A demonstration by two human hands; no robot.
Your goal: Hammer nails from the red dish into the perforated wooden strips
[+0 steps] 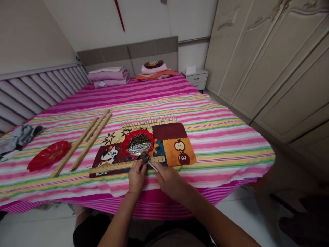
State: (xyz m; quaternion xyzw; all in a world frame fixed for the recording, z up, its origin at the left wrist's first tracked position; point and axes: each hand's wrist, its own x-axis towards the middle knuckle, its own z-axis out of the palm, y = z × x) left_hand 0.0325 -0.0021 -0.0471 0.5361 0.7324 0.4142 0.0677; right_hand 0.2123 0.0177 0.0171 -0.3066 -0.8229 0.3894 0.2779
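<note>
My right hand (pixel 168 177) is closed round the silver handle of a small hammer (pixel 153 166), its dark head (pixel 144 157) over a wooden strip (pixel 113 167). Close by on the left, my left hand (pixel 137 175) has its fingers pinched at the strip's near edge. What they hold, if anything, is too small to tell. The strip lies across a patterned mat (pixel 180 133) and has a row of small dark marks, with thin nails at its left end. Just beyond the hammer, a red scalloped dish (pixel 123 147) holds many brass-coloured and silver nails (pixel 140 140).
Another wooden strip (pixel 149 122), bristling with upright nails, lies behind the dish. Several bare wooden strips (pixel 89 143) and a red plate (pixel 48 155) are at left, near grey cloth (pixel 22 135). Everything rests on a striped bed sheet (pixel 223 137); wardrobes (pixel 272 68) stand right.
</note>
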